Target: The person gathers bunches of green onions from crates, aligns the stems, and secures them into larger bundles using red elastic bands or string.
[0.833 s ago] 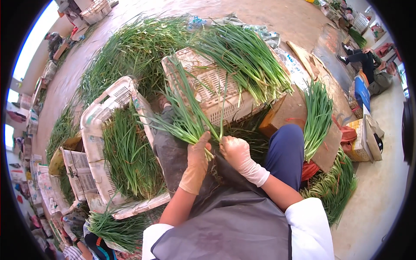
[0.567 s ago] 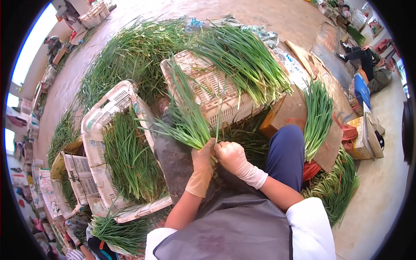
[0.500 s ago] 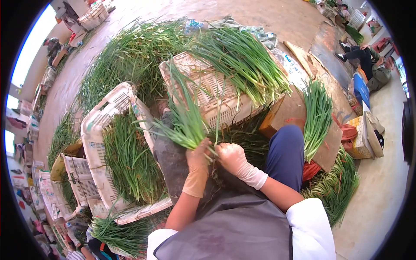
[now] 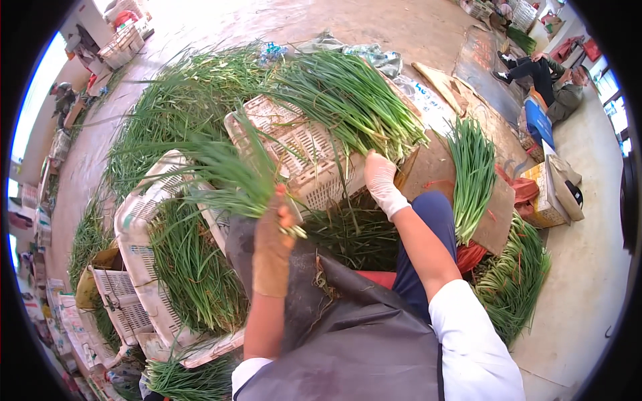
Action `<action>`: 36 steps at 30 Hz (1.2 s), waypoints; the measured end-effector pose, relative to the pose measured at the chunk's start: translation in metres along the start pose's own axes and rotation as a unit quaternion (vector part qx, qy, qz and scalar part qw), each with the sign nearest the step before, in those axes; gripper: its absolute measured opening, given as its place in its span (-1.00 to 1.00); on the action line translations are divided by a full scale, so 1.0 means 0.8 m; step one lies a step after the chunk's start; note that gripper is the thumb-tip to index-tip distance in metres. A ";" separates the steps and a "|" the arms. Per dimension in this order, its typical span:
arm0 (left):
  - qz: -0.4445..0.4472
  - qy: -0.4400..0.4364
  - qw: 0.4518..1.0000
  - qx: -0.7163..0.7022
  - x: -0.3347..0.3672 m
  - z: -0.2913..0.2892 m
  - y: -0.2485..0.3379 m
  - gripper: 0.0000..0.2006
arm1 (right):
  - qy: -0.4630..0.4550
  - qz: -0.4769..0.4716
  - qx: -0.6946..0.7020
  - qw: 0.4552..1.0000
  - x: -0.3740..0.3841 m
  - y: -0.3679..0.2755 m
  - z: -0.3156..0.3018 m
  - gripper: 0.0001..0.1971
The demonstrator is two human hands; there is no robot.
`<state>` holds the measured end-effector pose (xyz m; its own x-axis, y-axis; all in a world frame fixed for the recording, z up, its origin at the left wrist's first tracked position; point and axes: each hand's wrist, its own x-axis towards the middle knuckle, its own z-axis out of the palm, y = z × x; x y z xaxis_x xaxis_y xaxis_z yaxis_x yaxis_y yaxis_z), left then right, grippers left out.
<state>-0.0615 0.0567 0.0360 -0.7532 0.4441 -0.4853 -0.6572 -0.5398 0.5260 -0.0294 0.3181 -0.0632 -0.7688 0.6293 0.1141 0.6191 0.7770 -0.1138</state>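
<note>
A bunch of garlic chives (image 4: 244, 190), blurred by motion, is gripped in my gloved left hand (image 4: 275, 217), its pale stem ends poking out below the fingers. My right hand (image 4: 382, 179), in a pale glove, is closed at the front edge of an upturned white plastic crate (image 4: 311, 150). Its fingertips are close to the stem ends of a larger pile of garlic chives (image 4: 361, 100) lying on that crate. Whatever those fingers may hold is too small or hidden to make out. A dark apron (image 4: 354, 347) covers my lap.
At left stands a white crate (image 4: 127, 234) full of loose chives (image 4: 190, 267). A big heap of chives (image 4: 180, 107) lies beyond. To the right, a neat bunch (image 4: 470, 177) rests on cardboard (image 4: 498, 224), above more bundles (image 4: 518, 287). A person (image 4: 558, 87) sits far right.
My hands have parted: the left moved left and up with its chives, and the right moved forward to the crate's edge. The view has shifted slightly.
</note>
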 end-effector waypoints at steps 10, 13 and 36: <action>-0.090 0.099 0.991 -0.003 0.003 -0.052 -0.090 -0.81 | -0.294 0.092 0.611 0.729 -0.171 -0.068 -0.072 -0.79; -0.121 0.067 0.990 0.040 -0.005 -0.069 -0.091 -0.90 | -0.296 0.075 0.625 0.718 -0.201 -0.082 -0.075 -0.75; -0.090 0.034 0.992 -0.088 -0.015 -0.082 -0.111 -0.79 | 0.110 -0.334 0.224 0.909 -0.189 -0.082 -0.077 -0.79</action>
<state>0.0078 0.0525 -0.0506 -0.6171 0.4980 -0.6093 -0.7609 -0.5751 0.3006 0.0563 0.1731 -0.0124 -0.8676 0.0454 0.4951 -0.1401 0.9332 -0.3310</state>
